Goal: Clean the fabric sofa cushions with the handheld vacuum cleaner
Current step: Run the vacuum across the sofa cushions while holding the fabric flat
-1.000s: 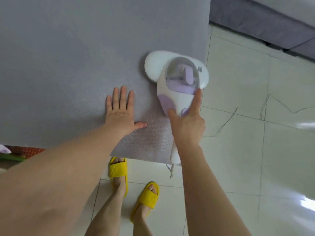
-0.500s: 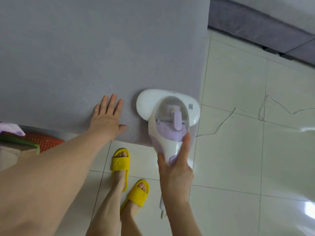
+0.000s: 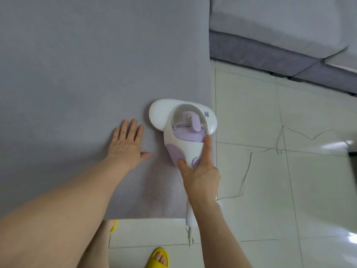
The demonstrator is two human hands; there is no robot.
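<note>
A large grey fabric sofa cushion [image 3: 81,70] fills the left and middle of the head view. A white and lilac handheld vacuum cleaner [image 3: 183,124] lies head-down on the cushion near its right edge. My right hand [image 3: 199,171] grips the vacuum's handle, with the index finger stretched along its right side and the thumb on the lilac patch. My left hand [image 3: 127,146] rests flat on the cushion just left of the vacuum, fingers straight. The rear of the handle is hidden under my right wrist.
The vacuum's thin cord [image 3: 245,180] trails across the glossy white floor tiles [image 3: 270,209] to the right. Another grey sofa section [image 3: 280,35] runs along the upper right. My feet in yellow slippers [image 3: 157,258] stand below the cushion's near edge.
The vacuum, which had been pulled back to the cushion's near edge, has been pushed forward onto the cushion again. My left hand stays flat beside it.
</note>
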